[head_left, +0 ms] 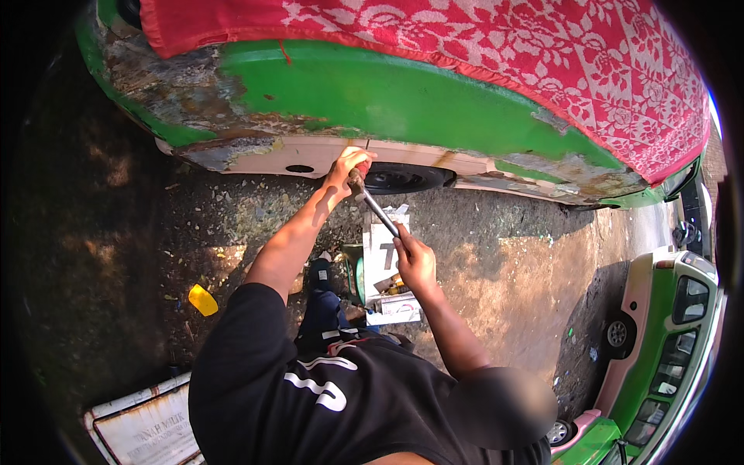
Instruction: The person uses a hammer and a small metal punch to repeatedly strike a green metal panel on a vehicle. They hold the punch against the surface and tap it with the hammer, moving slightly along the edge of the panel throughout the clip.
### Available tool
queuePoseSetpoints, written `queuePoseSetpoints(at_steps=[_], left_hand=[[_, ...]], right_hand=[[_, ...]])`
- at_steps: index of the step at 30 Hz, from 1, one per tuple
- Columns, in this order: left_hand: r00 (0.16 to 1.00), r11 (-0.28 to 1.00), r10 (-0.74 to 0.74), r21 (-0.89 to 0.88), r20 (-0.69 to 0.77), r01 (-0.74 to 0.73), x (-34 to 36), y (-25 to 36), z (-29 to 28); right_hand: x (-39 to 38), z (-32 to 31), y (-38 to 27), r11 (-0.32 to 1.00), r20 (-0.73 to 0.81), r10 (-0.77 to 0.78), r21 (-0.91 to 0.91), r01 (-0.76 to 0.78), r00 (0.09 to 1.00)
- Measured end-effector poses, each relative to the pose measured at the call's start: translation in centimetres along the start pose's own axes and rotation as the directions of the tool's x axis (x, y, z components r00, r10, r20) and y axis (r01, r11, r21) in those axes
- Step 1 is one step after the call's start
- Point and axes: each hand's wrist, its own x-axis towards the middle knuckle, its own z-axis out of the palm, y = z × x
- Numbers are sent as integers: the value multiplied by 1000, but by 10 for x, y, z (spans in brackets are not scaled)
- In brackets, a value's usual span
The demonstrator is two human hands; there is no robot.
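Observation:
My left hand (346, 169) is closed at the top of the wheel arch, against the pale lower side of a green van (325, 85). Something red shows between its fingers, too covered to name. In my right hand (417, 262) is the handle of a hammer (377, 210) with a shiny metal shaft. The shaft slants up to the left, and the hammer's head lies right beside my left hand; whether it touches is unclear. Below the arch sits a dark wheel (403, 178). Around it the paint is worn and patchy.
A red floral cloth (496, 46) drapes over the van. Below my hands lies a white board (380, 252) with a few tools near its lower end. Yellow plastic (202, 300) lies on the ground at left, above a rusty white sign (147, 426). Another green van (659, 349) stands at right.

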Motion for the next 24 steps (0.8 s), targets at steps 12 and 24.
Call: queuePoseSetpoints(at_steps=[12,24], left_hand=[[989,989,74,137,-125,-57,-11,15,-10],[992,980,80,191,-94,-61,-25,22,-22]], right_hand=[[-26,-23,-1,985,-89,34,172,-18,995],[-33,-21,-3,964,-32,115,247,-103,993]])
